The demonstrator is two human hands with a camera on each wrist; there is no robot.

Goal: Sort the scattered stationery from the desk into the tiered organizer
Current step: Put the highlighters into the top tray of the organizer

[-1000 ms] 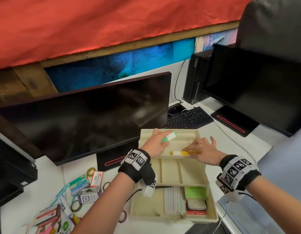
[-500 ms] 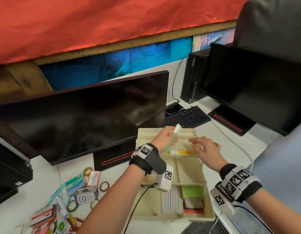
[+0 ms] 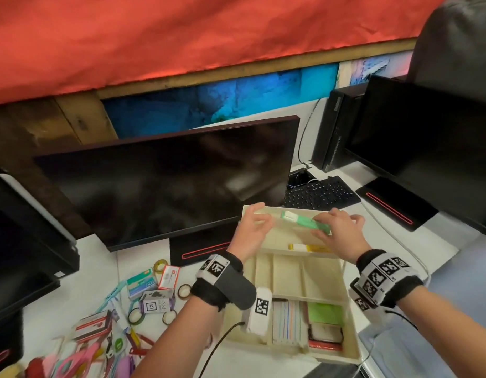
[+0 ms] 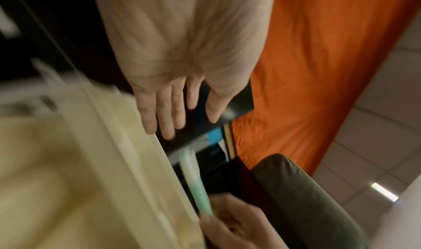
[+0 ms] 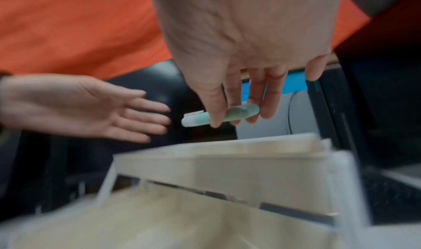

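The cream tiered organizer [image 3: 343, 312] stands on the white desk in front of me. My right hand [image 3: 325, 227] pinches a green and white pen-shaped marker [image 3: 304, 222] between thumb and fingers, over the organizer's top tier. In the right wrist view the right hand [image 5: 230, 121] clearly grips the marker [image 5: 241, 114] above the organizer [image 5: 227, 164]. My left hand [image 3: 261, 218] hovers just left of the marker, fingers straight and holding nothing; the left hand [image 4: 173, 125] shows an empty palm. A yellow marker [image 3: 310, 248] lies in the top tier.
Loose stationery [image 3: 151, 293] lies at the front left: tape rolls, small boxes, clips, scissors. The organizer's lowest tier holds green sticky notes [image 3: 325, 313] and striped pads. A dark monitor [image 3: 165, 181] stands right behind the organizer, a keyboard [image 3: 321, 195] and a second monitor [image 3: 427, 148] to the right.
The green marker passed from my left hand to my right hand. The left hand opened and drew back left. The right hand left the yellow marker lying in the top tier.
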